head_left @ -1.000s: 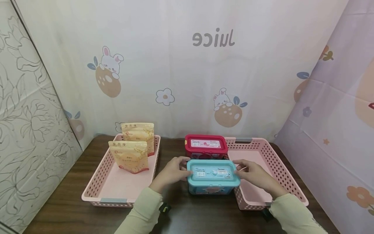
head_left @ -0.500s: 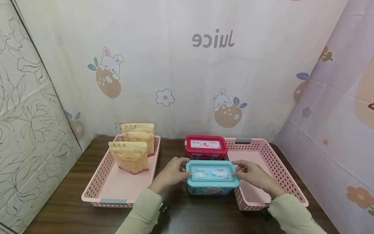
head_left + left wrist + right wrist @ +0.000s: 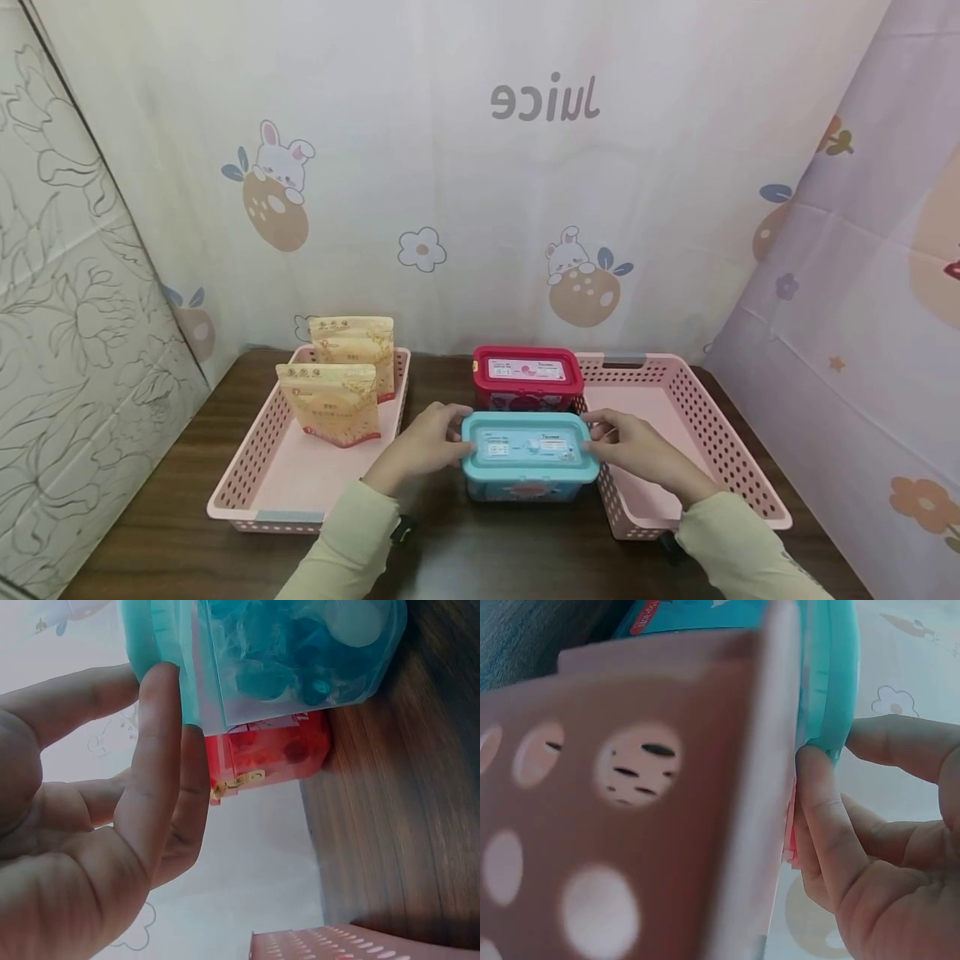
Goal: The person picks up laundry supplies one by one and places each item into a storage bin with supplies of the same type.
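A turquoise lidded plastic tub (image 3: 529, 454) stands on the dark wooden table, in front of a red lidded tub (image 3: 527, 375). At its left end my left hand (image 3: 427, 442) pinches the lid's rim between thumb and fingers. My right hand (image 3: 637, 446) pinches the opposite end the same way, reaching across the basket's side. The left wrist view shows the fingertips right at the lid (image 3: 142, 645), with blue and white shapes visible on the tub's side. In the right wrist view the basket wall hides much of the tub (image 3: 829, 675).
A pink perforated basket (image 3: 720, 417) lies right of the tubs, close against them. To the left, another pink basket (image 3: 243, 467) holds two yellow pouches (image 3: 333, 404) (image 3: 356, 342), standing upright. A printed curtain (image 3: 450, 167) hangs behind the table.
The turquoise tub has shifted slightly left along the table, both hands moving with it. The red tub, baskets and pouches have stayed in place.
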